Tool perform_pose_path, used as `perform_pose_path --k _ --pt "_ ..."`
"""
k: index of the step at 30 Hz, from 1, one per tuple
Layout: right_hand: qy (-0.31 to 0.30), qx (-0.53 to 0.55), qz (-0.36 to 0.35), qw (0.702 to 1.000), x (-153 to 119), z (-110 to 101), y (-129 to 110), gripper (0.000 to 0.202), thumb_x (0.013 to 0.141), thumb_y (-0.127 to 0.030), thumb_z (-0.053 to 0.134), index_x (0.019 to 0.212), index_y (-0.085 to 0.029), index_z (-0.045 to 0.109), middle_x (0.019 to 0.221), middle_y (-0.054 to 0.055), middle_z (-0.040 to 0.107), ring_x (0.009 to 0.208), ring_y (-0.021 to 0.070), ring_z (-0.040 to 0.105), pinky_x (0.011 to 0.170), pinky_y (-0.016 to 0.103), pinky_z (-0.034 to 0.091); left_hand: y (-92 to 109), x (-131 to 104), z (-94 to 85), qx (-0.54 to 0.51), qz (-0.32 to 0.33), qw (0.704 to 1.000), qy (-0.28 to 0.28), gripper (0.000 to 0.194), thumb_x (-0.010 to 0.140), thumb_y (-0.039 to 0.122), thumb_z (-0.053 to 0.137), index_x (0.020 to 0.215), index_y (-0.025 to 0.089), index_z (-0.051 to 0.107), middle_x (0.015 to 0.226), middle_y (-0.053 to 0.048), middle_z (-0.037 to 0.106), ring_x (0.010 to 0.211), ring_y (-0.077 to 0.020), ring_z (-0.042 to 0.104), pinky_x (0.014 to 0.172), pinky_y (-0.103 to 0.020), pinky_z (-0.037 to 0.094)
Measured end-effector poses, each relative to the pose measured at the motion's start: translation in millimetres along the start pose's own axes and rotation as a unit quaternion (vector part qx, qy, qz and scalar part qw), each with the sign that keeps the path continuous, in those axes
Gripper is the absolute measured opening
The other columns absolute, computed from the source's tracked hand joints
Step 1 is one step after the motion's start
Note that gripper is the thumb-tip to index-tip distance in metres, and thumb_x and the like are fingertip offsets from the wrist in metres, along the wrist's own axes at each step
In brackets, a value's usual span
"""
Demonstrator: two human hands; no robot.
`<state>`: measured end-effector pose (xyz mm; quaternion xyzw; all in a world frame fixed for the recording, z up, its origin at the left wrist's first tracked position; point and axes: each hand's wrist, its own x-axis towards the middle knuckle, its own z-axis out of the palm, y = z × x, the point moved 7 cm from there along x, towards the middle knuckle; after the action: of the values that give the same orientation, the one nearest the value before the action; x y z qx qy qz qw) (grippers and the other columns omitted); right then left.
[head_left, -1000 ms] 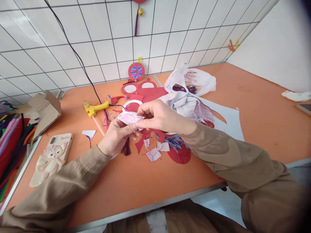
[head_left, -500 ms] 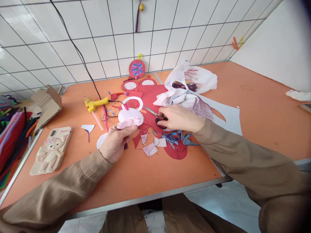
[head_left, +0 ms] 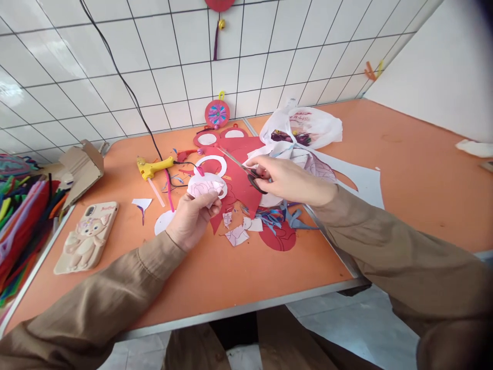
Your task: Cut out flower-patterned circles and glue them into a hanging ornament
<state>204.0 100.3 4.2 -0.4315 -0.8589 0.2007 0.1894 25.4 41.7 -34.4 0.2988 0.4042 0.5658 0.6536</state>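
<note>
Between the thumb and fingers of my left hand [head_left: 196, 213] is a piece of pale paper [head_left: 203, 189] with purple lines drawn on it. My right hand [head_left: 285, 177] grips black-handled scissors [head_left: 235, 160], their blades pointing up and left over red paper [head_left: 250, 181]. The scissors are apart from the held paper. Behind the left hand lies a white paper ring [head_left: 224, 167]. Paper scraps [head_left: 236, 236], blue ribbon bits [head_left: 271, 218] and a red disc [head_left: 280, 240] lie below the right hand.
A yellow glue gun [head_left: 154, 167] with its cord lies at the left, near a phone in a bear case [head_left: 87, 236]. A white plastic bag [head_left: 323, 123] sits at the back. A decorated red disc [head_left: 217, 113] leans on the tiled wall. Cardboard [head_left: 87, 167] stands at the left edge.
My right hand has lifted the scissors slightly, their blades now pointing further up and left. My left hand has shifted a little up and right, tilting the patterned paper.
</note>
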Motion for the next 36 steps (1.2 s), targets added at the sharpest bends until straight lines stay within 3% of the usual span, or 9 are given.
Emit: perform_pose_path --k 2,4,8,11,15,18,22,29,36 --pt "0.015 0.161 0.003 0.987 0.0 -3.3 -1.1 0.039 0.09 -0.028 0.055 0.128 -0.018 0.054 0.103 0.01 0.071 0.089 0.0204 0.067 0.075 0.034 0.051 -0.1 4.0 -0.3 -0.003 0.006 1.0 -0.007 0.025 0.057 0.02 0.09 0.072 0.014 0.072 0.074 -0.001 0.067 0.062 -0.0078 0.056 0.053 -0.019 0.044" --pt "-0.016 0.285 -0.011 0.958 0.4 1.1 -5.7 0.04 0.088 -0.032 0.059 0.126 -0.021 0.055 0.101 0.007 0.071 0.089 0.0186 0.067 0.075 0.032 0.053 -0.8 7.8 -1.2 -0.001 0.016 1.0 -0.019 0.024 0.058 0.021 0.09 0.072 0.014 0.072 0.074 -0.002 0.067 0.062 -0.0084 0.057 0.053 -0.019 0.045" --pt "-0.069 0.377 -0.07 0.921 -2.2 9.4 -16.1 0.035 0.081 -0.034 0.067 0.114 -0.024 0.059 0.098 0.004 0.063 0.091 0.0172 0.062 0.074 0.029 0.053 1.0 13.0 -4.4 0.009 0.043 0.998 -0.042 0.022 0.061 0.023 0.09 0.073 0.015 0.074 0.075 -0.002 0.069 0.061 -0.0091 0.058 0.054 -0.021 0.047" --pt "-0.088 0.324 -0.106 0.936 -6.3 12.8 -21.4 0.036 0.078 -0.041 0.069 0.107 -0.023 0.057 0.092 0.003 0.056 0.083 0.017 0.056 0.068 0.029 0.05 6.1 13.5 -5.4 0.027 0.057 0.996 -0.055 0.023 0.062 0.026 0.091 0.07 0.015 0.073 0.066 -0.001 0.066 0.057 -0.009 0.056 0.057 -0.023 0.049" --pt "-0.045 0.169 -0.109 0.979 -8.9 8.4 -25.8 0.033 0.078 -0.047 0.072 0.092 -0.02 0.057 0.088 0.004 0.057 0.081 0.0186 0.052 0.072 0.033 0.045 14.9 12.7 -4.4 0.054 0.085 0.993 -0.067 0.026 0.062 0.03 0.092 0.065 0.016 0.072 0.063 -0.001 0.066 0.055 -0.0093 0.056 0.057 -0.024 0.049" --pt "-0.037 0.105 -0.123 0.986 -10.3 7.7 -32.5 0.033 0.076 -0.045 0.075 0.088 -0.018 0.06 0.085 0.004 0.057 0.076 0.0177 0.05 0.07 0.032 0.041 17.7 13.1 -3.3 0.07 0.105 0.989 -0.078 0.026 0.062 0.032 0.092 0.06 0.017 0.07 0.062 -0.001 0.066 0.054 -0.0096 0.055 0.057 -0.025 0.049" --pt "-0.031 0.098 -0.142 0.984 -12.2 8.1 -37.6 0.034 0.076 -0.042 0.078 0.092 -0.017 0.062 0.079 0.001 0.056 0.072 0.0152 0.046 0.067 0.029 0.039 17.6 14.4 -3.9 0.102 0.121 0.984 -0.086 0.022 0.063 0.032 0.091 0.06 0.019 0.074 0.06 -0.001 0.064 0.056 -0.0114 0.055 0.058 -0.027 0.048" --pt "-0.042 0.123 -0.14 0.982 -14.0 13.0 -35.1 0.029 0.078 -0.041 0.076 0.079 -0.018 0.059 0.069 -0.003 0.048 0.062 0.0112 0.038 0.058 0.025 0.035 18.2 15.5 -0.2 0.143 0.135 0.973 -0.12 0.021 0.067 0.033 0.09 0.06 0.02 0.075 0.061 -0.002 0.064 0.056 -0.0136 0.055 0.055 -0.029 0.047" --pt "-0.057 0.146 -0.124 0.98 -14.4 18.0 -32.2 0.026 0.079 -0.039 0.075 0.076 -0.018 0.059 0.069 -0.002 0.051 0.061 0.0107 0.04 0.056 0.025 0.036 12.5 17.8 -4.9 0.173 0.134 0.967 -0.128 0.018 0.071 0.032 0.087 0.064 0.021 0.076 0.061 -0.001 0.065 0.053 -0.0127 0.052 0.055 -0.03 0.046"
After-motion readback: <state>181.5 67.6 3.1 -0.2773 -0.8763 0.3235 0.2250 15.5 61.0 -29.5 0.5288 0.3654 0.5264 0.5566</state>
